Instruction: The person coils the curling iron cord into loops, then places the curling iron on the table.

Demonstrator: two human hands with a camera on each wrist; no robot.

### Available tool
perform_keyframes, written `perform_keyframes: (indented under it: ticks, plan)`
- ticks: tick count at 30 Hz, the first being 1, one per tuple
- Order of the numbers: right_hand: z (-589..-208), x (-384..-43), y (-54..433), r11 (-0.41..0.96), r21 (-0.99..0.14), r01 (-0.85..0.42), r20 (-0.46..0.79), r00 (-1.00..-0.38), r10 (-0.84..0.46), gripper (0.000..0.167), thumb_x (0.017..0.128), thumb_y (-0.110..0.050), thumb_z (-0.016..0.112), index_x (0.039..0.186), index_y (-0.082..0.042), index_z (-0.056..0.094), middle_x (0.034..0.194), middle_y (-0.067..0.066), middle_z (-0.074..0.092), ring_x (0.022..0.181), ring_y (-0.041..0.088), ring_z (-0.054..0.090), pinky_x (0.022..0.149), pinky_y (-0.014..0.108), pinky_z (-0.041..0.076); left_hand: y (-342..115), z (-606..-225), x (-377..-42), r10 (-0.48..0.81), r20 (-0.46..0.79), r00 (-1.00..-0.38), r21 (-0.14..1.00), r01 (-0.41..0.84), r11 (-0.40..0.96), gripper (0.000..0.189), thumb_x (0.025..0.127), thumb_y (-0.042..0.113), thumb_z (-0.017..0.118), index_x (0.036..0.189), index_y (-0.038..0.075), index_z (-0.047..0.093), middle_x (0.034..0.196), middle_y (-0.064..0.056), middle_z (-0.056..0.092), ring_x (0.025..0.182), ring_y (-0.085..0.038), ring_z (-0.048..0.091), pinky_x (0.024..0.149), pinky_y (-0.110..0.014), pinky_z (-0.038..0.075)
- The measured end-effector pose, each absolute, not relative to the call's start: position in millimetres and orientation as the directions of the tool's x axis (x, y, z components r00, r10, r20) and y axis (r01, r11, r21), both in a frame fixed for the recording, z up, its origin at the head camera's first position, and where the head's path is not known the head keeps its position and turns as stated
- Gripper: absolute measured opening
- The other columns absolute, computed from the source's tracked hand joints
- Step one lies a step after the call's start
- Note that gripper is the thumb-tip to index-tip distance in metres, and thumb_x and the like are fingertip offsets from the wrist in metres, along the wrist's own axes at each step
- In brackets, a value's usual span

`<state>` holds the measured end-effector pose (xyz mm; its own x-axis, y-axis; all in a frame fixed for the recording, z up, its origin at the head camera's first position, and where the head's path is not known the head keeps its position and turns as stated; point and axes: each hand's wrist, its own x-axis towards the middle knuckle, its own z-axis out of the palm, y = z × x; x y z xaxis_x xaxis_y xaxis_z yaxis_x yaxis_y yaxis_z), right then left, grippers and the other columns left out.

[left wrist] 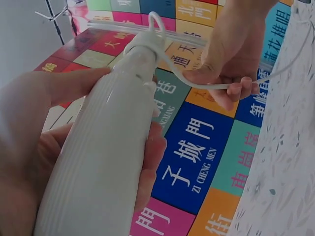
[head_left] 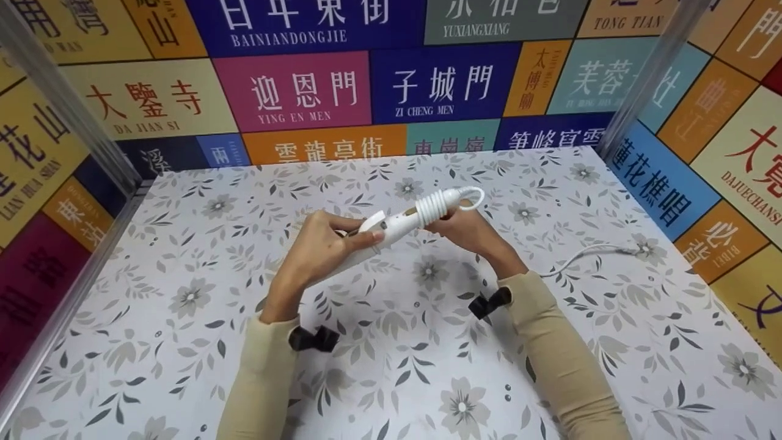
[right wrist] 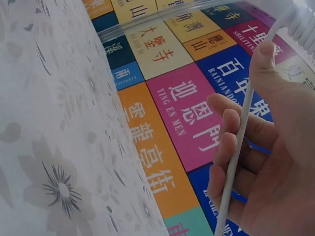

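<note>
"Where is the tool [head_left: 400, 226] held?"

"Above the middle of the table [head_left: 366, 385], tilted, corded end pointed toward the far right corner."

"Fingers?"

"Tool's body wrapped by the left hand [head_left: 324, 244]; cord [head_left: 432, 208] held in the curled fingers of the right hand [head_left: 467, 232]. Coils are wound round the tool's end; loose tail is laid near the table's right edge."

"Handling?"

"Judged light, stiff, maybe slippery given the smooth shell; likely cracked if dropped. Cord presumably bendy, a bit springy. Best gripped round the thick body, raised tab [head_left: 371, 219] avoided; cord best guided loosely."
</note>
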<state>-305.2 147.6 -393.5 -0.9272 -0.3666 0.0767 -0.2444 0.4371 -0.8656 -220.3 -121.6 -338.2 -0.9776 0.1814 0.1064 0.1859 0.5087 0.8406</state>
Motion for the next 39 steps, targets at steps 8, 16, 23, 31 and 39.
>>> perform_keyframes:
  ticks: [8, 16, 23, 31, 39]
  plan:
    - [-389, -307, 160, 0.287, -0.875, -0.390, 0.252, -0.872, -0.419, 0.008, 0.089, -0.004, 0.072, 0.091, 0.003, 0.074, 0.081, -0.010, 0.070, 0.072, 0.003, 0.059, 0.071, 0.021, 0.049, -121, -339, -218, 0.260, 0.060, -0.964, 0.792, 0.204, 0.575, 0.040, 0.085, 0.041, 0.077, 0.113, 0.012, 0.077, 0.104, -0.008, 0.077, 0.076, -0.020, 0.067, 0.068, -0.032, 0.054]
    - [-374, -301, 163, 0.370, -0.884, -0.287, 0.141, -0.916, -0.375, 0.021, 0.079, -0.018, 0.085, 0.089, -0.001, 0.077, 0.078, -0.008, 0.069, 0.068, 0.010, 0.057, 0.061, 0.022, 0.048, -117, -345, -219, 0.359, 0.045, -0.932, 0.734, 0.274, 0.621, 0.040, 0.084, 0.039, 0.078, 0.113, 0.011, 0.076, 0.097, -0.006, 0.077, 0.063, -0.016, 0.058, 0.062, -0.029, 0.049]
    - [-369, -299, 166, 0.411, -0.835, -0.366, 0.178, -0.886, -0.428, 0.022, 0.077, -0.023, 0.088, 0.088, -0.007, 0.079, 0.079, -0.007, 0.068, 0.072, 0.011, 0.055, 0.067, 0.024, 0.045, -113, -347, -218, 0.363, 0.007, -0.932, 0.709, 0.260, 0.655, 0.037, 0.083, 0.039, 0.079, 0.111, 0.013, 0.078, 0.089, -0.002, 0.077, 0.063, -0.015, 0.055, 0.061, -0.029, 0.045]
    - [-364, -291, 159, 0.448, -0.790, -0.420, 0.216, -0.873, -0.437, 0.017, 0.079, -0.025, 0.086, 0.086, -0.012, 0.080, 0.081, 0.000, 0.068, 0.075, 0.015, 0.055, 0.068, 0.025, 0.044, -109, -354, -222, 0.328, -0.010, -0.945, 0.673, 0.236, 0.701, 0.025, 0.084, 0.040, 0.078, 0.093, 0.018, 0.083, 0.067, 0.004, 0.068, 0.055, -0.010, 0.049, 0.055, -0.026, 0.040]
    - [-350, -274, 147, 0.488, -0.727, -0.483, 0.297, -0.862, -0.411, 0.012, 0.085, -0.023, 0.081, 0.091, -0.012, 0.080, 0.088, 0.003, 0.070, 0.079, 0.016, 0.058, 0.071, 0.025, 0.047, -109, -353, -223, 0.222, 0.003, -0.975, 0.657, 0.169, 0.735, 0.027, 0.085, 0.044, 0.076, 0.091, 0.018, 0.083, 0.067, 0.002, 0.068, 0.057, -0.012, 0.053, 0.054, -0.027, 0.041]
